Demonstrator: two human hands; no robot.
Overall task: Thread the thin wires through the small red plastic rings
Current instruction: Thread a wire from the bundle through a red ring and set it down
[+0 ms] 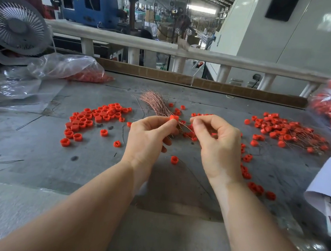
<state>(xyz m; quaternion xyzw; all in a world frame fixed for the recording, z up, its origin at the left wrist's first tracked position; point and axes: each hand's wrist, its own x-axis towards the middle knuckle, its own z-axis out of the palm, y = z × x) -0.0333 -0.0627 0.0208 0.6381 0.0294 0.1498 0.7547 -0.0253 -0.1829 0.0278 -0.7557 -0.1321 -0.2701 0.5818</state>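
Nearest, both forearms reach forward over the gray tabletop [31,172]. The left hand [149,136] pinches one red ring [174,118] between thumb and forefinger, and its other fingers curl around a bundle of thin copper wires [155,103] that fans out beyond it. The right hand [218,143] is just beside, with thumb and forefinger pinched together near the ring; whether a wire is between them is too fine to tell. Left of the hands lies a loose heap of red rings [97,117]. Right of the hands lies a pile of rings with wires [283,131]. Farther left is a clear plastic bag [68,66] and a white fan [17,26].
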